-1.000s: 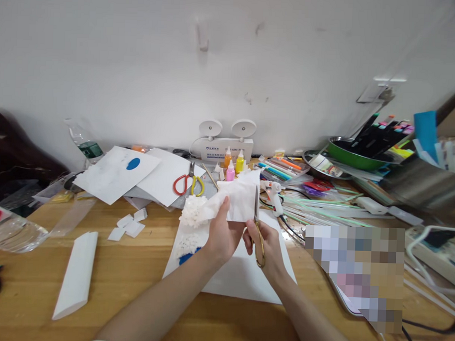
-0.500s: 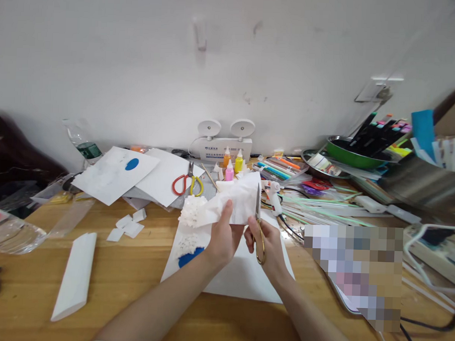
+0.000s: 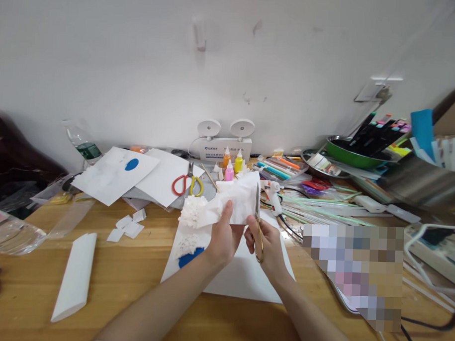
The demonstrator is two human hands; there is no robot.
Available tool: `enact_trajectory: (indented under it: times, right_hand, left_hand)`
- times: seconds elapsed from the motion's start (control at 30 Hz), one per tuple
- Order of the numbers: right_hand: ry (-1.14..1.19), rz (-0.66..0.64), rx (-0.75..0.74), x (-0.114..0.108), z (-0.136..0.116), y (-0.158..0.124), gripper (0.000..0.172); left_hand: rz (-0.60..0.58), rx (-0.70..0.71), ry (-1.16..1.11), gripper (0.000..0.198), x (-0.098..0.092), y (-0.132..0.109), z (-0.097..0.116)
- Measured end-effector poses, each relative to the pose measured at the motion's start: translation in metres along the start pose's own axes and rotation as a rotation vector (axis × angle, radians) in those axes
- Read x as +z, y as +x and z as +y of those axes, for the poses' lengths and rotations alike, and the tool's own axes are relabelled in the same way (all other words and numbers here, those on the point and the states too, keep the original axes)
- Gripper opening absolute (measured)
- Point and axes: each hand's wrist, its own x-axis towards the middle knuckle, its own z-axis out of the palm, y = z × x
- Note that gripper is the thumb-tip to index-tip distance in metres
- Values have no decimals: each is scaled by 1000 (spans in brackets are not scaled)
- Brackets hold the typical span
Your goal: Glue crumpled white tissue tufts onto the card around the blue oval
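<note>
My left hand (image 3: 225,239) grips a piece of thin white tissue paper (image 3: 238,200), thumb on top, fingers hidden beneath it. Gold-handled scissors (image 3: 260,241) are in my right hand (image 3: 267,241), their blades upright along the tissue's right edge and looking closed or nearly so. Below both hands lies a white sheet of paper (image 3: 242,280). On its left part are a white crumpled paper clump (image 3: 193,211) and a blue patch (image 3: 190,258), partly covered by my left arm.
Red-and-yellow-handled scissors (image 3: 189,181), small paint bottles (image 3: 229,171) and a glue gun (image 3: 273,197) lie beyond my hands. At left are small white paper squares (image 3: 130,226) and a folded paper strip (image 3: 74,277). A blurred-out device (image 3: 354,274) sits at right.
Almost nothing differs. The scissors and the tissue's right edge have shifted very slightly to the left; both hands keep their hold.
</note>
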Motion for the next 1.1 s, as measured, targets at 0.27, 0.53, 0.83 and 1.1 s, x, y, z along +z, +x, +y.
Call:
enact_trajectory:
  times: [0.27,0.53,0.83,1.1]
  right_hand:
    - [-20,8,8,0,-1,-1,44]
    - [-38,4,-1,-1,2,0,44]
    - [-83,13,4,-1,-1,-1,44]
    - [-158,12,9,-2,-3,-1,45]
  left_hand:
    - [40,29,0,37,2,-1,1]
    - [-1,-36,31,44,-1,0,-1]
    - [35,29,-41,36,2,-1,2]
    - [30,-3,1,40,2,-1,2]
